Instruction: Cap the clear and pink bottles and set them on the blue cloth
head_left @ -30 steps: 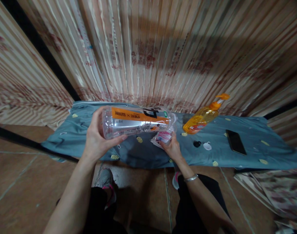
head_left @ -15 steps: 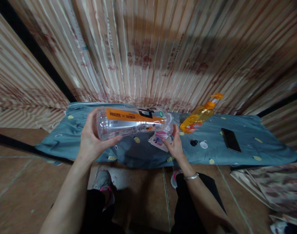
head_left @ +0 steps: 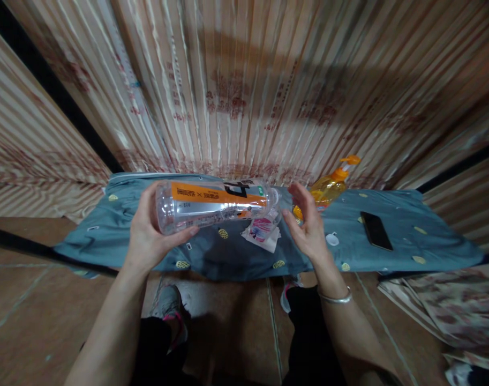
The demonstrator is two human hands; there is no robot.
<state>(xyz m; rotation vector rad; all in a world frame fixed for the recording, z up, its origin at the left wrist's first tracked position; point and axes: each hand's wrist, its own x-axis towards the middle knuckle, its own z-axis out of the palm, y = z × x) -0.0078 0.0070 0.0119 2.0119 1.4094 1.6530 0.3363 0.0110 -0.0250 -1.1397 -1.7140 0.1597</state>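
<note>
Clear plastic forms the rounded bottle [head_left: 216,206], held sideways above wrinkled blue-grey cloth [head_left: 228,265], its orange-and-silver label glossy. The left hand [head_left: 145,230] is clamped around the base, at left; the right hand [head_left: 306,222], thumb and fingers curved apart, hovers just right of the mouth. A crinkled pink-and-white packet [head_left: 264,233] lies near the neck; a translucent amber pump bottle [head_left: 332,187] sits beyond the right hand, and a flat, dark phone [head_left: 376,230] lies farther right.

One head camera looks forward and down; blue cloth [head_left: 220,257] near.
</note>
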